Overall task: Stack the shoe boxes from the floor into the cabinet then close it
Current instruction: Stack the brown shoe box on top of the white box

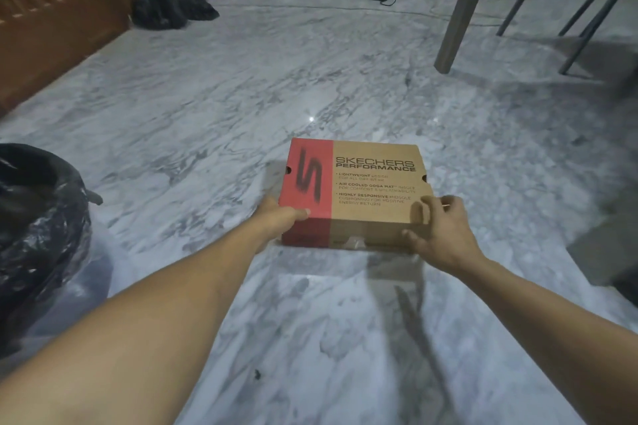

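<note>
Shoe box [359, 183] on open floor [207, 121], left hand [276, 217] and right hand [438, 231] at its near corners

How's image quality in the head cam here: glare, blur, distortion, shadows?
Head view: dim, bluish light; one small glare spot on the marble floor beyond the shoe box; wide-angle bending at the edges; the box's red S looks smeared, larger print readable; right hand slightly soft, left hand sharper; box and arms cast soft shadows toward the camera.

The left hand's [276, 217] fingers are hidden behind the shoe box [355, 193]. The black bag [38, 231] is cut off by the left edge. The smaller lid print is blurred.
</note>
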`<move>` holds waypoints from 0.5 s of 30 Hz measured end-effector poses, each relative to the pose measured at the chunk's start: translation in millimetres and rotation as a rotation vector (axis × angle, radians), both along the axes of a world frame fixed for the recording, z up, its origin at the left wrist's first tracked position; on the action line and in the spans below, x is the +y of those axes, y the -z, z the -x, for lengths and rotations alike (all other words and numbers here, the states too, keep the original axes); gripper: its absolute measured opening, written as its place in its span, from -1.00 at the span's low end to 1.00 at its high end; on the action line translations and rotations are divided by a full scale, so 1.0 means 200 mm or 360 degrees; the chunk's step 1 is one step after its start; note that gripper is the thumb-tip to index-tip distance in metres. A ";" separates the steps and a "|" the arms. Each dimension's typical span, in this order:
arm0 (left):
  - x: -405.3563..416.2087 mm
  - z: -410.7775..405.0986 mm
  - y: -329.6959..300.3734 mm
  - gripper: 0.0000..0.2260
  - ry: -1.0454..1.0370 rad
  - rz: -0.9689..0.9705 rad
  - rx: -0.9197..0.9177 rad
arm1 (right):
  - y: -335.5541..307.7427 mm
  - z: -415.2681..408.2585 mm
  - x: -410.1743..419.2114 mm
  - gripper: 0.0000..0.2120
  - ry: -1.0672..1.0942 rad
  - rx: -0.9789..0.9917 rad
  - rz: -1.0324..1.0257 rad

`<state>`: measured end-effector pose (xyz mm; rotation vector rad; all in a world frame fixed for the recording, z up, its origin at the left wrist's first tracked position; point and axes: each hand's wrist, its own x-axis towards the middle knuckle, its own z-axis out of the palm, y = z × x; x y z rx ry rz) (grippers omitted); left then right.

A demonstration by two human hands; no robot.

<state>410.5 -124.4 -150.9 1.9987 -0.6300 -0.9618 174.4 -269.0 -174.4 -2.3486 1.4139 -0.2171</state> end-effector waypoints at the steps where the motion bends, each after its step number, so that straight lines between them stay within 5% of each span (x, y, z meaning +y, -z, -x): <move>1: -0.01 0.01 0.02 -0.56 0.0002 0.0006 0.0011 | 0.01 0.00 -0.03 -0.36 0.0094 -0.0001 -0.0052; 4: -0.02 0.03 0.06 -0.52 -0.0047 0.0064 0.0035 | 0.03 -0.01 -0.11 -0.20 0.0244 -0.0273 -0.0481; 7: -0.01 0.03 0.09 -0.50 -0.0101 0.0111 0.0091 | 0.02 -0.04 -0.11 -0.38 0.0376 -0.0708 -0.0857; 12: 0.07 0.03 0.07 -0.57 -0.0344 0.0271 0.0138 | -0.02 -0.04 -0.06 -0.21 0.0589 -0.0930 -0.0609; 15: 0.19 0.05 0.03 -0.50 -0.0497 0.0332 0.0195 | -0.08 -0.03 0.03 -0.28 0.0555 -0.1039 -0.0645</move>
